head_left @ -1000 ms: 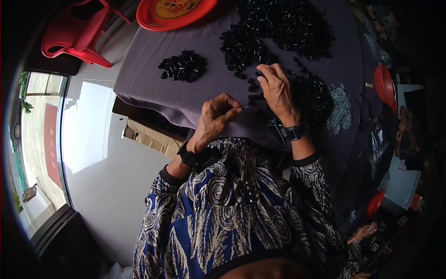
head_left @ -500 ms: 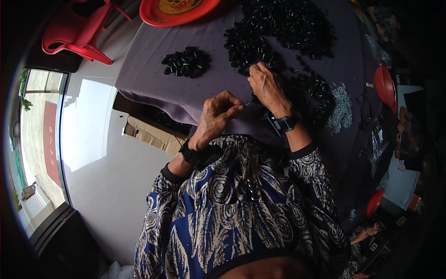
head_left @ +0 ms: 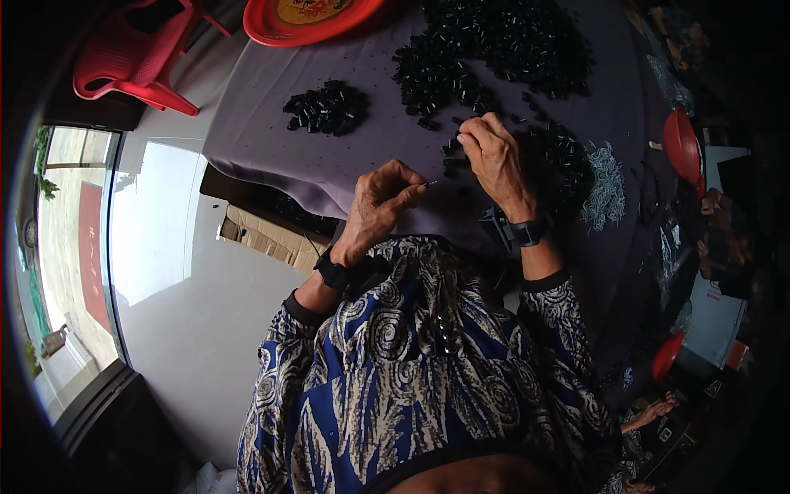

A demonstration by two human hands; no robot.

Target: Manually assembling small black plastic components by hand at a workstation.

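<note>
The table (head_left: 271, 123), draped in a grey-purple cloth, carries all items. A large heap of small black parts (head_left: 510, 41) lies at its far side; a smaller separate pile (head_left: 327, 107) sits to the left of that heap, and a cluster of pale metal pins (head_left: 607, 185) to its right. A red tray (head_left: 309, 15) rests left of the heap at the table's far edge; a red plastic chair (head_left: 123, 66) stands beyond it on the pale floor. Left hand (head_left: 380, 202), curled, pinches a thin pin (head_left: 429, 184) between thumb and forefinger. Right hand (head_left: 494, 156), fingers bent down, fingertips touching loose black parts near the heap; whether it grips one cannot be told.
</note>
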